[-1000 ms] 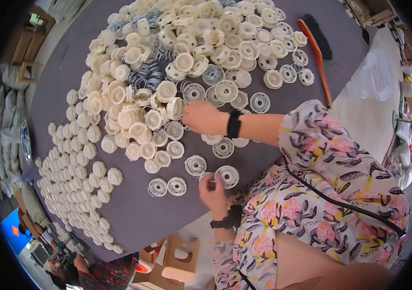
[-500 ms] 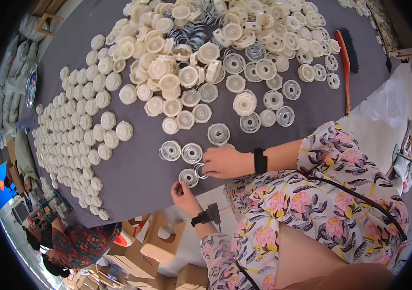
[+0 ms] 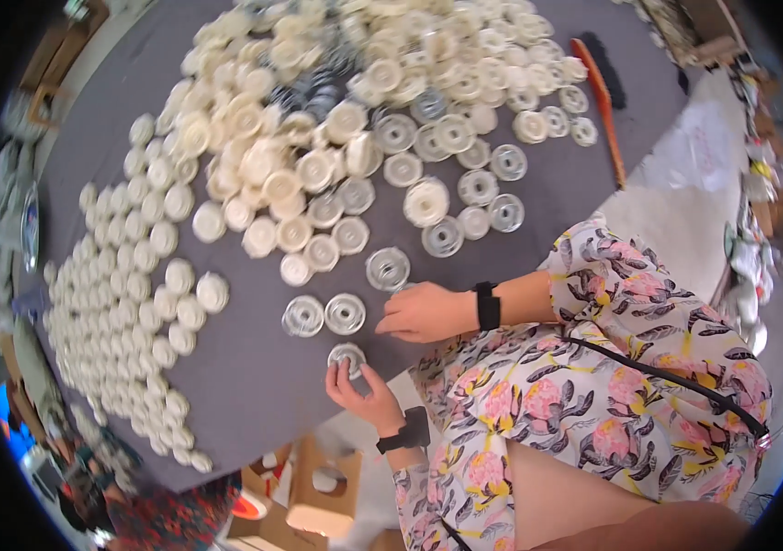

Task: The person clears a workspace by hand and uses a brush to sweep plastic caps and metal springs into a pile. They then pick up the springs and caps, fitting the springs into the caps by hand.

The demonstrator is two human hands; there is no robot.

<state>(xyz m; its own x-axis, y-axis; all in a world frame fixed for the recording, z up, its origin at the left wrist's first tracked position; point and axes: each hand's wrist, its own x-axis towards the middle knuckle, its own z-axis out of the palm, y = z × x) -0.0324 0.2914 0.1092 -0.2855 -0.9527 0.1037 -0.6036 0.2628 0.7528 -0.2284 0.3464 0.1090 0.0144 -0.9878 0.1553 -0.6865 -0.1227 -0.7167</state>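
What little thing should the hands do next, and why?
I'd suggest the left hand gently slide its pale disc toward the two similar discs lying side by side just beyond it. Its fingers rest on that disc, and the right hand is nearby but apart from it, so it probably wouldn't block the move.

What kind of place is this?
Probably a workshop: round cream parts lie heaped on a grey table, round white parts sit in rows, and a cardboard box is near the table's edge.
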